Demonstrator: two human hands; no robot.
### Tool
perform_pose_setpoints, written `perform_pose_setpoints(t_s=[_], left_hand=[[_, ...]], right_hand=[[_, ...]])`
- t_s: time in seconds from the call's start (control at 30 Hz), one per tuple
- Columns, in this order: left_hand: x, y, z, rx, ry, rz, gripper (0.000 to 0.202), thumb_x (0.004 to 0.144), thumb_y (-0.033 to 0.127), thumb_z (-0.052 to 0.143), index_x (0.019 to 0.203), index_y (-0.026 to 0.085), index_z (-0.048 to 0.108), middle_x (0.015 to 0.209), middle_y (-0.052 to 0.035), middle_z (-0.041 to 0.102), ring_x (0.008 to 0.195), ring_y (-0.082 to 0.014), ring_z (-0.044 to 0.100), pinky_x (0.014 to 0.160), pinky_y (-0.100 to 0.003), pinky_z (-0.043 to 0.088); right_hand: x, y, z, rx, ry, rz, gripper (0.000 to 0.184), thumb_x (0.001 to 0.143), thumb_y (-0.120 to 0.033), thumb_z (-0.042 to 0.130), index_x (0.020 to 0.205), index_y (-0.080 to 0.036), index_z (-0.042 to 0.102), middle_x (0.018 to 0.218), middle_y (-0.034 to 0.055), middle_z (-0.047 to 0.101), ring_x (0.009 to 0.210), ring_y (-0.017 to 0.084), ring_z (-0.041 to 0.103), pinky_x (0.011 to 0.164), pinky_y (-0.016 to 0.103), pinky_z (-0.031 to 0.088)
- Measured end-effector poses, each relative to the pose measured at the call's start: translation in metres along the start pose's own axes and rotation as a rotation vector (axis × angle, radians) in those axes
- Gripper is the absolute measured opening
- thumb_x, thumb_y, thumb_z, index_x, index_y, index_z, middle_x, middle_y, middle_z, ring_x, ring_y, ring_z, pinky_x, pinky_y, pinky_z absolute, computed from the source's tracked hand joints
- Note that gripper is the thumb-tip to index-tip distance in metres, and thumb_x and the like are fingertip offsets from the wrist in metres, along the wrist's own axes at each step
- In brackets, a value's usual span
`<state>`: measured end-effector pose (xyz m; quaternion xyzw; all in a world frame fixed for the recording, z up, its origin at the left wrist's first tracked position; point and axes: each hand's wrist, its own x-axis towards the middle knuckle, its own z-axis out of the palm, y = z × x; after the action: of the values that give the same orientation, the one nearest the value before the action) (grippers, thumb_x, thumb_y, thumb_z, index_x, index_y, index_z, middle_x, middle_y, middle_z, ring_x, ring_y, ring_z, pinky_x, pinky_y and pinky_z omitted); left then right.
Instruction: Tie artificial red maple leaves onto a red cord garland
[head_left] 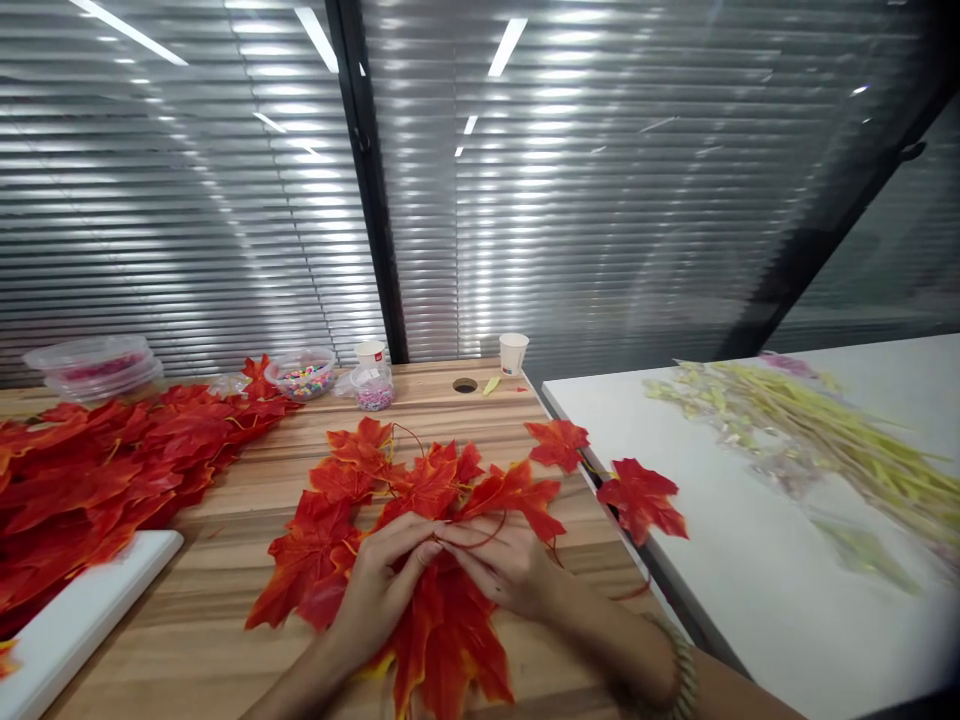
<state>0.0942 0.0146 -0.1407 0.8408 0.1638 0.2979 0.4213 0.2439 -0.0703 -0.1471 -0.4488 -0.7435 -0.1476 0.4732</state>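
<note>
Over the wooden table, my left hand (384, 580) and my right hand (504, 562) meet fingertip to fingertip, both closed in a pinch. A thin red cord (480, 545) runs from the pinch and loops across my right fingers. Whether a leaf stem is pinched with it is hidden. Red-orange artificial maple leaves spread around both hands. One large maple leaf (450, 640) hangs below the fingers, and another maple leaf (311, 560) lies left of my left hand. To the right, a maple leaf (643, 498) reaches over the gap between the tables.
A big heap of red leaves (112, 470) covers the left side, beside a white board (112, 610). Bead tubs (301, 375) and a paper cup (514, 354) stand at the back. Yellow-green strips (832, 430) lie on the white table (720, 590).
</note>
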Motion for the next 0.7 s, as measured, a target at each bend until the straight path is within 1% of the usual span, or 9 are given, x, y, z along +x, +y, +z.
perform_pose_setpoints(t_s=[0.1, 0.2, 0.27, 0.4, 0.5, 0.6, 0.7], left_hand=[[-0.0010, -0.0011, -0.0017, 0.015, 0.139, 0.015, 0.015, 0.076, 0.018, 0.057, 0.087, 0.020, 0.067, 0.076, -0.0030, 0.065, 0.071, -0.0139, 0.059, 0.065, -0.021, 0.045], [-0.0017, -0.0016, -0.0035, 0.011, 0.215, 0.009, 0.008, 0.071, 0.017, 0.063, 0.077, 0.020, 0.068, 0.071, -0.0019, 0.067, 0.068, -0.0137, 0.060, 0.063, -0.020, 0.046], [-0.0015, -0.0016, -0.0040, -0.005, 0.217, -0.008, 0.006, 0.070, 0.017, 0.064, 0.074, 0.020, 0.068, 0.071, -0.0018, 0.068, 0.067, -0.0138, 0.061, 0.063, -0.020, 0.046], [-0.0008, -0.0023, -0.0025, -0.039, 0.167, -0.034, 0.009, 0.074, 0.018, 0.060, 0.074, 0.020, 0.068, 0.073, -0.0022, 0.068, 0.068, -0.0141, 0.062, 0.064, -0.021, 0.047], [-0.0018, -0.0030, 0.0000, -0.039, 0.188, -0.012, 0.009, 0.074, 0.017, 0.060, 0.077, 0.020, 0.068, 0.075, -0.0026, 0.068, 0.070, -0.0144, 0.061, 0.065, -0.022, 0.047], [-0.0033, -0.0029, 0.0018, -0.034, 0.204, 0.006, 0.009, 0.073, 0.017, 0.060, 0.077, 0.020, 0.068, 0.074, -0.0025, 0.067, 0.070, -0.0144, 0.060, 0.065, -0.022, 0.046], [-0.0024, -0.0020, 0.0022, -0.056, 0.201, -0.023, 0.008, 0.074, 0.018, 0.058, 0.074, 0.018, 0.067, 0.072, -0.0028, 0.065, 0.068, -0.0143, 0.059, 0.064, -0.022, 0.045]], right_hand=[[-0.0005, -0.0019, 0.0005, -0.011, 0.022, -0.007, 0.031, 0.080, -0.008, 0.049, 0.109, -0.016, 0.054, 0.081, 0.0048, 0.069, 0.068, 0.013, 0.064, 0.060, 0.022, 0.050], [-0.0019, -0.0015, 0.0031, 0.010, 0.037, -0.003, 0.030, 0.080, -0.008, 0.049, 0.108, -0.016, 0.055, 0.079, 0.0043, 0.068, 0.066, 0.013, 0.063, 0.059, 0.022, 0.049], [-0.0026, -0.0005, 0.0050, 0.024, 0.042, 0.009, 0.030, 0.080, -0.008, 0.050, 0.108, -0.016, 0.055, 0.081, 0.0047, 0.068, 0.068, 0.012, 0.063, 0.059, 0.021, 0.049], [-0.0025, 0.0007, 0.0073, -0.017, 0.037, 0.032, 0.027, 0.080, -0.009, 0.051, 0.105, -0.017, 0.057, 0.081, 0.0051, 0.065, 0.068, 0.012, 0.060, 0.058, 0.022, 0.047], [-0.0020, 0.0003, 0.0076, -0.032, 0.036, 0.036, 0.024, 0.081, -0.010, 0.049, 0.102, -0.018, 0.058, 0.077, 0.0043, 0.063, 0.066, 0.011, 0.059, 0.059, 0.022, 0.046], [-0.0024, -0.0001, 0.0073, -0.052, 0.018, 0.036, 0.021, 0.081, -0.011, 0.049, 0.099, -0.018, 0.060, 0.073, 0.0036, 0.063, 0.063, 0.011, 0.058, 0.057, 0.023, 0.044], [-0.0038, 0.0008, 0.0072, -0.043, 0.009, 0.041, 0.021, 0.081, -0.010, 0.050, 0.097, -0.017, 0.060, 0.074, 0.0038, 0.063, 0.064, 0.011, 0.058, 0.057, 0.022, 0.044]])
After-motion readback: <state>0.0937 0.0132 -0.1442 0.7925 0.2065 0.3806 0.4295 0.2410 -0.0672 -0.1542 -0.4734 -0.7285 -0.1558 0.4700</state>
